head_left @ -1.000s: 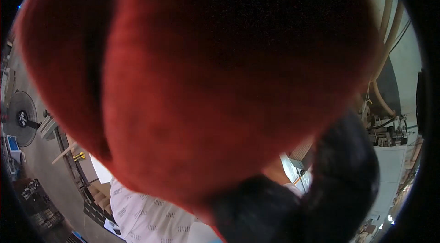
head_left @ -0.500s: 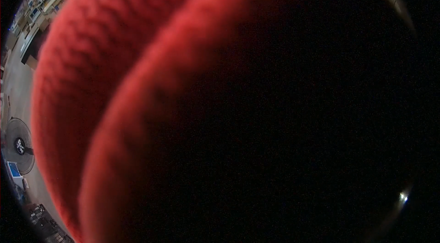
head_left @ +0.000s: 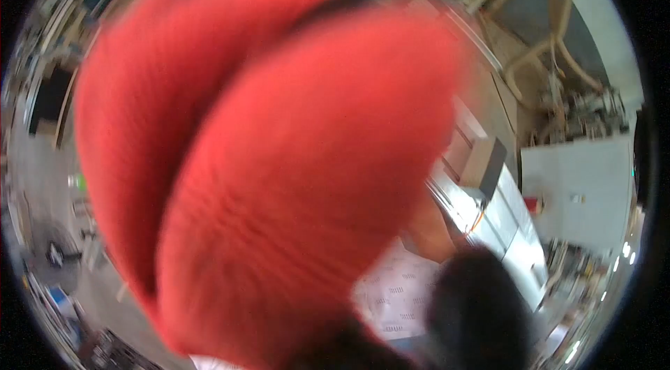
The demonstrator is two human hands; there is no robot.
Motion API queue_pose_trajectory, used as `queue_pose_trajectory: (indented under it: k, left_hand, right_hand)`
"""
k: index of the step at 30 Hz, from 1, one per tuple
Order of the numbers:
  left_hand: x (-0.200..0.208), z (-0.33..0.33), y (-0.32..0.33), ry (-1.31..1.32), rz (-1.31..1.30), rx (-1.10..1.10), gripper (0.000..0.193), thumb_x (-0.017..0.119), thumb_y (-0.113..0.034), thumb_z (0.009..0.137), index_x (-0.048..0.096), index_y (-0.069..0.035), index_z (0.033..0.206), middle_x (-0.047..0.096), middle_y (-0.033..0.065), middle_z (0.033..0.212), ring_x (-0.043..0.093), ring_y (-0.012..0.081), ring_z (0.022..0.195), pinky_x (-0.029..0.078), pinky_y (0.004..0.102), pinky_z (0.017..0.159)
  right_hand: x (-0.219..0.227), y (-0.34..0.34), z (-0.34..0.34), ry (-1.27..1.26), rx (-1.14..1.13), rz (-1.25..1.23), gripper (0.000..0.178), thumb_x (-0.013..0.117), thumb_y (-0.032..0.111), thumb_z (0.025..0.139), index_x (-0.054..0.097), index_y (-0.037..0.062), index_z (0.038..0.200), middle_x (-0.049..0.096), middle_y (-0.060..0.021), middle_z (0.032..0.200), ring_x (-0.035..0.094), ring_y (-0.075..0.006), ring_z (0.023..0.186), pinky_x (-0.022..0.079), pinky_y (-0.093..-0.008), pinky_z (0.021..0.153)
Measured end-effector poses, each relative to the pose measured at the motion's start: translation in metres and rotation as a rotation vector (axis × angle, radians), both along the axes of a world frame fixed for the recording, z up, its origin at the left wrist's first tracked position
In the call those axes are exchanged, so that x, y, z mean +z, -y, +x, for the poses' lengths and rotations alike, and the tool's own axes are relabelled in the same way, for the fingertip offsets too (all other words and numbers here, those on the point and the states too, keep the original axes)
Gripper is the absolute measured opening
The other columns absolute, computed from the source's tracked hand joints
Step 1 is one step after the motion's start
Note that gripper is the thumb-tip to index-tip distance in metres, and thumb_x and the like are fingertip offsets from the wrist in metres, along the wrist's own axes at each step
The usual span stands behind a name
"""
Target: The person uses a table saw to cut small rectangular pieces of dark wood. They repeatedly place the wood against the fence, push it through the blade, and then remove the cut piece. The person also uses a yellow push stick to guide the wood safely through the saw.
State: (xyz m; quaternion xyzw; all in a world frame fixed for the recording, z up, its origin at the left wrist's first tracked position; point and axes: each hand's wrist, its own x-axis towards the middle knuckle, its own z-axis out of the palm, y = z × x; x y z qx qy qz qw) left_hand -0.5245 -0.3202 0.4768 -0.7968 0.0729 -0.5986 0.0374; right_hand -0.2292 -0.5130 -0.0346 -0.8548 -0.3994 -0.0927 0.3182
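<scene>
Very close to the camera, my left hand (head_left: pixel 300 160) in a red knitted glove covers the left and middle of the head view. It is blurred, with two broad red lobes showing, and its finger pose and anything held are unclear. A dark sleeve or cuff shows below it. To its lower right, part of my right hand (head_left: pixel 429 230) comes out from behind the glove, above a blurred dark sleeve (head_left: pixel 481 307). The right fingers are hidden. Beneath the hands lies a white printed sheet (head_left: pixel 398 293).
Beyond my right hand are a silvery-white panel surface (head_left: pixel 516 230) and a dark-sided block (head_left: pixel 483 167). Tan hoses (head_left: pixel 558 28) hang at the upper right, near a large pale board (head_left: pixel 579 188). A round fan-like thing (head_left: pixel 56 253) stands at the far left.
The red glove has moved back from the lens, which it covered almost wholly before. The work area on the right, my right hand and the dark sleeve have come into view.
</scene>
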Motion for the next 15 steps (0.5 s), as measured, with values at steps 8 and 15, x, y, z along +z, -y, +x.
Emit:
queue_pose_trajectory:
  k: [8,15]
  left_hand:
    - [-0.12,0.016,-0.004,-0.62,-0.45,-0.026,0.033,0.086,-0.003,0.079,0.068,-0.002,0.106,0.074,0.0117,0.107,0.068,0.0347,0.099,0.055,0.0435,0.09]
    - [-0.212,0.019,0.026,-0.64,-0.944,0.037,0.032,0.083,-0.008,0.085,0.07,-0.004,0.114,0.074,0.0114,0.11,0.067,0.0345,0.103,0.052,0.0421,0.092]
  right_hand:
    - [0.016,-0.004,0.003,-0.003,-0.023,0.055,0.037,0.066,0.016,0.094,0.067,0.0151,0.131,0.062,-0.0138,0.144,0.055,-0.0373,0.132,0.038,-0.0536,0.118]
    - [0.023,0.007,0.001,-0.053,-0.074,0.042,0.035,0.068,0.016,0.091,0.068,0.0136,0.125,0.063,-0.0133,0.141,0.057,-0.037,0.13,0.04,-0.0533,0.116]
